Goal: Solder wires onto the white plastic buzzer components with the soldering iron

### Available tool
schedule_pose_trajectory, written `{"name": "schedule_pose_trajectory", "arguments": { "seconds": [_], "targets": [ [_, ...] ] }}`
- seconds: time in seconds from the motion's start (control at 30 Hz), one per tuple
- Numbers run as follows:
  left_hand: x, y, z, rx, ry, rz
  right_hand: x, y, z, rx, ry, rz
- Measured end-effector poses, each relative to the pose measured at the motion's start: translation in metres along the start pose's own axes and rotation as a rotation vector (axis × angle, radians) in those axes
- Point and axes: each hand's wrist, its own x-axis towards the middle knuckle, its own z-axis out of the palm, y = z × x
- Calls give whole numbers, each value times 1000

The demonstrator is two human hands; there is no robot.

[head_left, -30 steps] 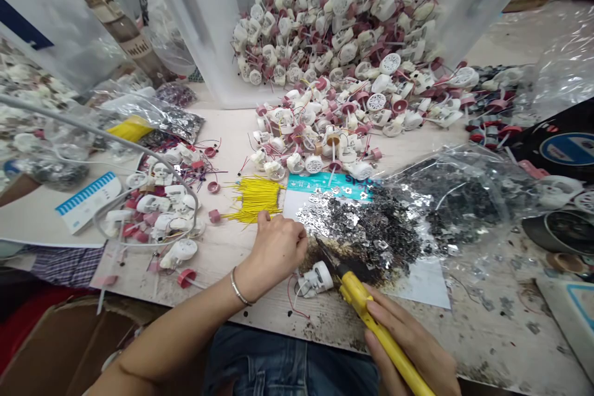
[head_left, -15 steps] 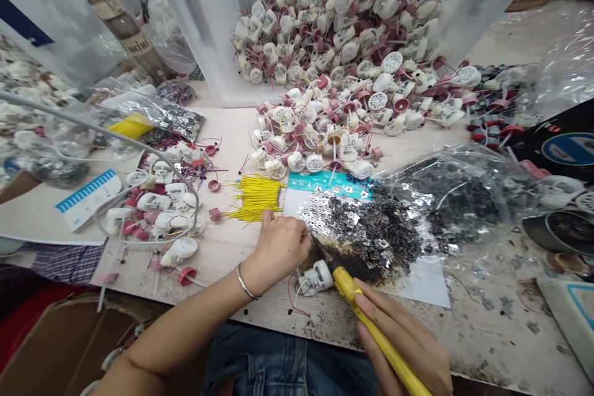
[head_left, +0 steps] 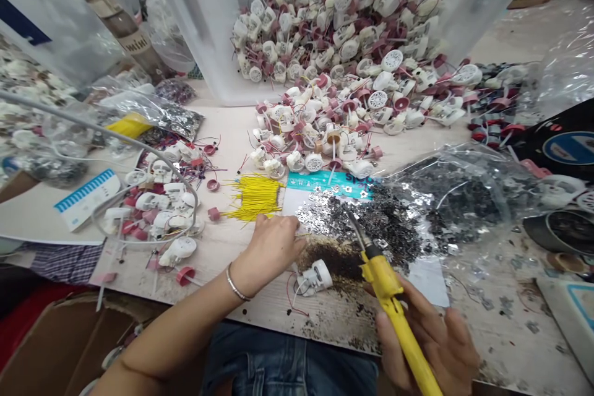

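My right hand grips a yellow soldering iron, its metal tip pointing up and away over a heap of small dark and silvery metal pieces. Left of the heap, my left hand is closed in a pinch; what its fingertips hold is too small to make out. Just below and right of it lies a white plastic part with thin red and white wires. A bundle of yellow wires sits right behind my left hand. Brown, burnt-looking residue covers the sheet's front.
White and pink wired parts spill from a large translucent bin at the back. More such parts lie to the left beside a grey cable. A clear plastic bag of metal pieces lies right of the heap.
The soldering iron has moved right and away from my left fingertips, its tip lifting over the metal pieces. My left hand has shifted slightly left. The white part stays put.
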Motion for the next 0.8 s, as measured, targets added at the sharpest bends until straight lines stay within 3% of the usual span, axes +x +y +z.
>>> {"name": "schedule_pose_trajectory", "arguments": {
  "seconds": [0.13,0.23,0.4,0.53,0.67,0.8],
  "targets": [
    [-9,-5,-5,-19,16,33,8,0,18,119,-17,-77],
    [-19,1,-5,-138,106,123,16,-4,35,119,37,-125],
    [-30,13,-4,-761,184,328,29,-16,48,99,50,-186],
    [-31,8,-3,-1127,349,158,23,-17,38,134,9,-196],
    [-33,-4,-5,-1128,378,78,11,-6,37,0,-94,-297],
    [-47,-15,-12,-858,211,144,14,-4,49,-66,-71,-317]
  ]
}}
